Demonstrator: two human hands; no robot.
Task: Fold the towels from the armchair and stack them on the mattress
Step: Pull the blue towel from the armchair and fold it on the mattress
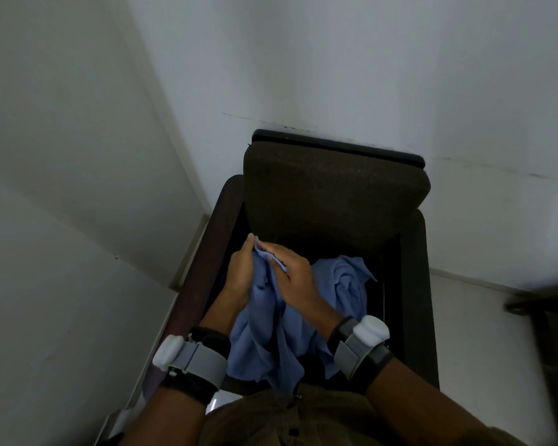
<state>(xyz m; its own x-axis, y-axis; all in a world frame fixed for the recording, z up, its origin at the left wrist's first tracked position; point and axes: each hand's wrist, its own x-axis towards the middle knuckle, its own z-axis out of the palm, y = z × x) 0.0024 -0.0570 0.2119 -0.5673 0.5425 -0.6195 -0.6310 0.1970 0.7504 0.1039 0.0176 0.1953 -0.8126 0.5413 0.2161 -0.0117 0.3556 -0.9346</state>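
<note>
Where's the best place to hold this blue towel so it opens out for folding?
Along its top edge, from above. The left hand and right hand pinch that edge close together while the blue towel hangs bunched down to the armchair seat. Sliding them apart toward the corners would likely let it hang flat.

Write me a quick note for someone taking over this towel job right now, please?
Left grip and right grip, bare hands, both pinch one edge of the blue towel, held above the armchair seat.
More blue cloth lies on the seat; same towel or another, unclear.
Done: nothing visibly folded.
Left: fold, stack on the mattress, which is out of view.
</note>
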